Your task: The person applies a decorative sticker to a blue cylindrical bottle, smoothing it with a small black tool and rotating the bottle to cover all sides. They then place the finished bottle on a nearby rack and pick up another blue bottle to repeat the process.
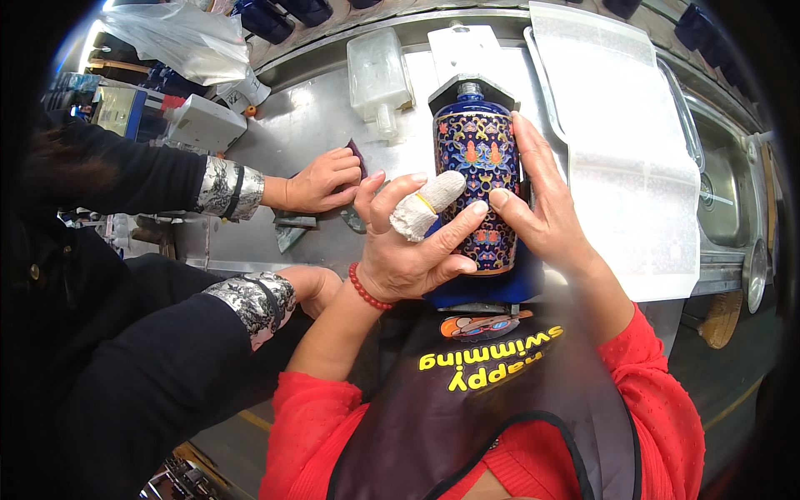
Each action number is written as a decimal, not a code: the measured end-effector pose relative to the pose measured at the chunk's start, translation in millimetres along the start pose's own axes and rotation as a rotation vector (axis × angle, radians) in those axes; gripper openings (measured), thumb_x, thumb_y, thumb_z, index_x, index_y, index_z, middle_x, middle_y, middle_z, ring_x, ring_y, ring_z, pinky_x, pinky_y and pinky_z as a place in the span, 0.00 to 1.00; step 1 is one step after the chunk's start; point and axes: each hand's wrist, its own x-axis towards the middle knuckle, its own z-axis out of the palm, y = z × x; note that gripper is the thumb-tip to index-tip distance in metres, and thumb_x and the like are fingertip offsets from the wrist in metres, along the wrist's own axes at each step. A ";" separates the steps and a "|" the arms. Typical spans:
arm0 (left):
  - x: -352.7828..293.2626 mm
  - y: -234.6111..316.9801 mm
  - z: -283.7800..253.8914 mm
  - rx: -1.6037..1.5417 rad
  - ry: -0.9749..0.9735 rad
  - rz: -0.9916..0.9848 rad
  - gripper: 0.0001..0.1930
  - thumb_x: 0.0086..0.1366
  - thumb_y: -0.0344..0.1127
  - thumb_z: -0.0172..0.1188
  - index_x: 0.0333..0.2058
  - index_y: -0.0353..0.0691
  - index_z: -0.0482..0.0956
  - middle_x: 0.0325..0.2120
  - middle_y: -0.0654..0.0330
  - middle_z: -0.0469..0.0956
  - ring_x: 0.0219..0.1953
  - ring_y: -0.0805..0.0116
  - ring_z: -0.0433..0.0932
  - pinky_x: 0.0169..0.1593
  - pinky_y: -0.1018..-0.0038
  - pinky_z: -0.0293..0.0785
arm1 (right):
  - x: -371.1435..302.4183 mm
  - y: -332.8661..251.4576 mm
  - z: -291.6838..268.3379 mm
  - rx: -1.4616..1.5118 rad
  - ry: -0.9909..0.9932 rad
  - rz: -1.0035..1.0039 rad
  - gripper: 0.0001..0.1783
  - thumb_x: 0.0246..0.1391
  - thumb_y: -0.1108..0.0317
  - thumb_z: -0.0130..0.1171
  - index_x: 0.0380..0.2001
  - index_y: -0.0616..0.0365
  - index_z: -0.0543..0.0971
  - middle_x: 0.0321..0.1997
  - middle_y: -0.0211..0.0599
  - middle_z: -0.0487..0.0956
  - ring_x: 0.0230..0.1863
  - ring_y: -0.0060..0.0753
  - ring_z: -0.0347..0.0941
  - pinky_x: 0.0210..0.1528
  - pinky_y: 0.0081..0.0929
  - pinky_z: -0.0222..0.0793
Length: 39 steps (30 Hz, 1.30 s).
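A dark blue bottle [477, 167] with a colourful floral pattern and a bare threaded neck lies in front of me, its neck pointing away, over a dark support [492, 87]. My right hand [546, 204] grips the bottle's right side, with the thumb pressed on its patterned front. From the left, my left hand [408, 250] rests fingertips on the pattern, fingers spread. A white cloth finger cover [429, 204] with a yellow band is on one of its fingers. Beneath the bottle's lower end shows a blue surface [479, 292].
A co-worker's hand [327, 179] rests on the metal worktop [283, 133] at left, near a dark piece of cloth; their other hand [312, 287] is close to my left wrist. Beyond stands a clear bottle [377, 75]. Patterned sheets [629, 167] and a sink [725, 183] are at right.
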 end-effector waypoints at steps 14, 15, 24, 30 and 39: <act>-4.1 13.2 -0.7 0.029 -0.041 0.086 0.32 0.74 0.68 0.37 0.55 0.57 0.83 0.52 0.71 0.81 0.62 0.64 0.67 0.71 0.48 0.40 | -2.1 5.8 -0.8 0.094 0.019 0.001 0.41 0.67 0.54 0.58 0.71 0.70 0.58 0.74 0.63 0.58 0.76 0.56 0.53 0.76 0.41 0.48; -3.3 14.5 -1.4 0.026 -0.040 0.075 0.31 0.74 0.67 0.37 0.56 0.58 0.83 0.52 0.73 0.82 0.61 0.66 0.67 0.71 0.47 0.39 | -2.5 5.7 -1.0 0.088 0.012 -0.003 0.41 0.67 0.54 0.58 0.71 0.70 0.58 0.74 0.63 0.58 0.76 0.56 0.53 0.76 0.41 0.48; 4.7 18.2 -7.1 0.015 -0.083 0.097 0.29 0.75 0.65 0.38 0.56 0.58 0.82 0.51 0.72 0.83 0.62 0.66 0.66 0.72 0.44 0.38 | -2.6 -10.4 -27.3 0.175 0.166 -0.038 0.42 0.63 0.70 0.62 0.75 0.63 0.54 0.71 0.53 0.68 0.62 0.38 0.74 0.58 0.27 0.72; 5.1 14.6 -4.4 0.010 -0.044 0.132 0.28 0.74 0.64 0.42 0.55 0.57 0.83 0.48 0.69 0.83 0.58 0.68 0.68 0.70 0.46 0.41 | 26.8 -20.8 -53.0 -0.020 -0.083 -0.218 0.19 0.61 0.77 0.59 0.55 0.64 0.75 0.41 0.45 0.82 0.38 0.37 0.82 0.40 0.29 0.77; 9.7 4.6 -3.0 -0.011 0.057 -0.045 0.33 0.73 0.67 0.40 0.54 0.50 0.84 0.49 0.63 0.83 0.57 0.60 0.64 0.70 0.50 0.43 | 20.9 -19.4 -35.6 -0.425 -0.026 -0.453 0.30 0.50 0.80 0.57 0.59 0.57 0.77 0.64 0.58 0.72 0.59 0.61 0.73 0.60 0.46 0.72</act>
